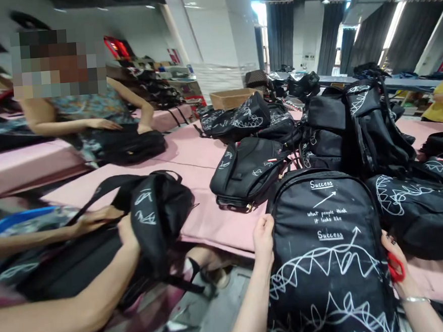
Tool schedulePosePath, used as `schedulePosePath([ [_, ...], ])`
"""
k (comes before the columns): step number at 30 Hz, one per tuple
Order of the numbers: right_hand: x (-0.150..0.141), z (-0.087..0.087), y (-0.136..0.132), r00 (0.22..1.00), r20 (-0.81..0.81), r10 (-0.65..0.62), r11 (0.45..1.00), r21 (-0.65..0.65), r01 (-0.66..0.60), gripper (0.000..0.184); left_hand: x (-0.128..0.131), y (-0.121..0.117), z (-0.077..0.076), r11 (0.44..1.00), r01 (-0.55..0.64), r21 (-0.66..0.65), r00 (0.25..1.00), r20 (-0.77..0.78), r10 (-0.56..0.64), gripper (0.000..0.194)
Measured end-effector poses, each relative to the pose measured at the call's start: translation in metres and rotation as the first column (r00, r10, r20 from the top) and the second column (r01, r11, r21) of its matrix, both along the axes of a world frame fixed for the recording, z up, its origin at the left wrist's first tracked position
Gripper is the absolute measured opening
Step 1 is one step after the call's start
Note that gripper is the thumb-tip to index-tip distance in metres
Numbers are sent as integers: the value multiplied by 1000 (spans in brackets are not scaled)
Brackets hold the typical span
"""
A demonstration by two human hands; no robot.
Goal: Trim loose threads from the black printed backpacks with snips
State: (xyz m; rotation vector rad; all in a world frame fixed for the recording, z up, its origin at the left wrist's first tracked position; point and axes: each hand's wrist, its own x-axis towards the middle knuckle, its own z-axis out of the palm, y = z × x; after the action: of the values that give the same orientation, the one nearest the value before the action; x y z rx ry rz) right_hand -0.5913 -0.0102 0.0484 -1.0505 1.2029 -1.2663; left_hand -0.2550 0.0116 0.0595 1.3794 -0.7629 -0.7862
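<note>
At the near edge of the pink table (210,223), a black "Success" backpack (327,267) is held upright: the curled left hand (263,238) grips its left side; the right hand (399,254), angled inward, clasps the opposite side beside a red loop handle (395,275).

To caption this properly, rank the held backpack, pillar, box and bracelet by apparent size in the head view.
1. Held backpack
2. Pillar
3. Box
4. Bracelet
The backpack is much nearer than the pillar; real sizes may differ.

Black backpack (329,269) with white zigzag scrawls, pink tabletop (190,148)
</note>
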Motion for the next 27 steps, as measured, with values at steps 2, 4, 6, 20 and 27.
schedulePosePath([
  [2, 12, -6, -18, 999, 39, -8, 999, 45, 6, 45, 2, -4, -12, 999, 2, 49, 1000, -2, -2, 41],
  [4, 22, -12, -33, 999, 39, 13, 998, 66, -15, 42, 4, -6, -24, 995, 15, 95, 1000, 5, -15, 38],
  [6, 27, -16, -40, 998, 43, 42, 994, 94, -46, 41, 3, -7, -33, 992, 19, 122, 1000, 8, -20, 35],
  [20, 24, -17, -30, 992, -16, -127, 992, -9, 127, 45, -8, -15, -38, 996, -40, 79, 985, -165, 53, 40],
  [27, 15, -37, -18, 953, -160, -257, 962, -140, 236, 49, 35, 54, -84, 963, -14, 268, 965, -248, 83, 47],
])
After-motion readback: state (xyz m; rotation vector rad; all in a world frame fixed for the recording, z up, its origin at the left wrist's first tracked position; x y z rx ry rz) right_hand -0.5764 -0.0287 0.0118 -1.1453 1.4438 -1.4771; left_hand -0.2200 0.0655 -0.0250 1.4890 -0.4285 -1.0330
